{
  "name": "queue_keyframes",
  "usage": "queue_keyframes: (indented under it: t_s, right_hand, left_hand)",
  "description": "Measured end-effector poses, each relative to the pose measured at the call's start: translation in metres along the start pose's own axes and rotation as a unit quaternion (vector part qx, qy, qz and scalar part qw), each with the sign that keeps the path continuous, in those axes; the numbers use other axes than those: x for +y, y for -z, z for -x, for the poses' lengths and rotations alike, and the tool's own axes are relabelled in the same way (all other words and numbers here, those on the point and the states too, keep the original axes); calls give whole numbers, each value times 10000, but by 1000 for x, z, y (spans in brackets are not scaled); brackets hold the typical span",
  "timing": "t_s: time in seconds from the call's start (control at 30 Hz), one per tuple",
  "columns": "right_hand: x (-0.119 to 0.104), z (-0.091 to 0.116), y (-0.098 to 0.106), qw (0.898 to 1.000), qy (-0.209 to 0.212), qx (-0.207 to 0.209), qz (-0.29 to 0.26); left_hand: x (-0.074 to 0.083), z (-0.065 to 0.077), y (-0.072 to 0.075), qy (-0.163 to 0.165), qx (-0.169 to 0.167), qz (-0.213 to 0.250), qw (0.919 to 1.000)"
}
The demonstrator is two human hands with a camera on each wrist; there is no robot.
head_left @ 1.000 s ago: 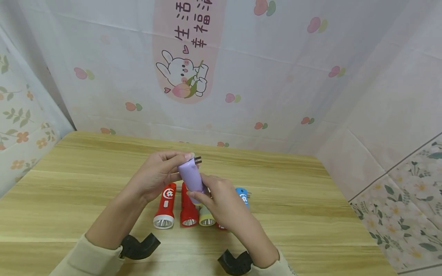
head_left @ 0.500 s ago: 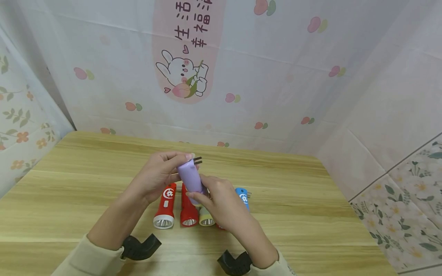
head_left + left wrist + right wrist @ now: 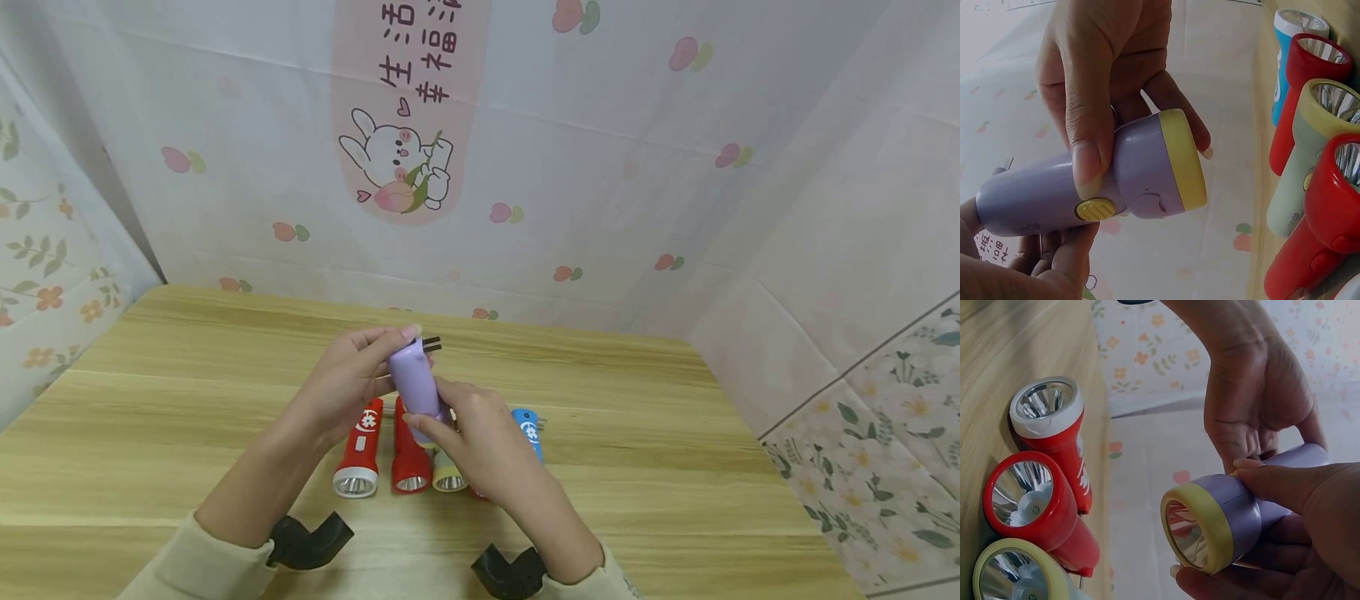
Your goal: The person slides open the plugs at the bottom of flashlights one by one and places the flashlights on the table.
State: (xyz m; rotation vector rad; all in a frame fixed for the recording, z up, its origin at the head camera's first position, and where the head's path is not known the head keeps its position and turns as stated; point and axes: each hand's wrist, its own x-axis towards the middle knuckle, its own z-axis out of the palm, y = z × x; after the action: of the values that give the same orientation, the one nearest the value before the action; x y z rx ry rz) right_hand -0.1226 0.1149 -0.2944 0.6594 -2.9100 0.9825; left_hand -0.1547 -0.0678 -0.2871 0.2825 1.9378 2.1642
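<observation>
Both hands hold a purple flashlight (image 3: pixel 414 382) above the table, its two-pronged plug pointing right at the tail end. My left hand (image 3: pixel 347 379) grips the tail, the thumb on its top end. Lower down, my right hand (image 3: pixel 480 429) grips it near the head. The left wrist view shows the right thumb beside a yellow switch (image 3: pixel 1095 210) on the body. A yellow rim (image 3: pixel 1183 161) rings the lens end. In the right wrist view the lens (image 3: pixel 1186 534) shows no visible light.
On the wooden table (image 3: pixel 637 483) lie a red flashlight with a white rim (image 3: pixel 361 450), a red one (image 3: pixel 411 458), a pale green one with a yellow rim (image 3: pixel 450 475) and a blue one (image 3: pixel 528 427). Another red flashlight (image 3: pixel 1307 81) is mostly hidden behind my right hand. A patterned curtain (image 3: pixel 585 167) hangs behind.
The tail of the purple flashlight and my left hand have shifted very slightly up and to the right. My right hand keeps its grip, and the flashlights on the table have not moved.
</observation>
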Motion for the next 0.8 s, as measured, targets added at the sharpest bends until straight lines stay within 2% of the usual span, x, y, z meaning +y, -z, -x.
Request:
queue_keyframes:
  t_s: [0.17, 0.33, 0.43, 0.6, 0.8]
  right_hand:
    - [1, -2, -2, 9998, -55, 44, -210]
    - [1, -3, -3, 9991, -72, 162, -379]
    - [1, -4, -4, 9989, -127, 191, -404]
    - [0, -6, -7, 9987, -146, 224, -433]
    - [-4, -8, -11, 9979, -236, 244, -551]
  left_hand:
    - [-1, 0, 2, -17, -154, 0, 9999]
    - [0, 2, 6, -87, -348, -257, 9990]
    - [1, 2, 7, -124, -338, -433, 9984]
    - [2, 2, 9, -46, -308, -323, 9990]
    - [3, 1, 13, -24, 17, -272, 9996]
